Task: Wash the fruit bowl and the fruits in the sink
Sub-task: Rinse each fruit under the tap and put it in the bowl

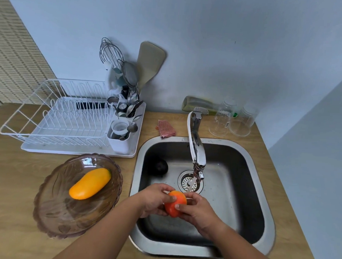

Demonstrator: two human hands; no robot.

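Observation:
Over the steel sink (248, 165) both my hands hold one orange-red fruit (175, 204). My left hand (154, 200) grips its left side and my right hand (197, 211) its right side. Water runs from the chrome faucet (197, 155) onto the fruit's top. A dark avocado-like fruit (159, 166) lies at the back left of the basin. On the counter to the left stands the brownish glass fruit bowl (62, 212) with a yellow mango (90, 183) inside.
A white dish rack (56, 117) with a cutlery holder stands behind the bowl. A pink cloth (166, 128) lies by the sink's back rim. Two upturned glasses (221, 119) and a lying bottle (200, 106) are at the back right. The drain strainer (187, 181) sits mid-basin.

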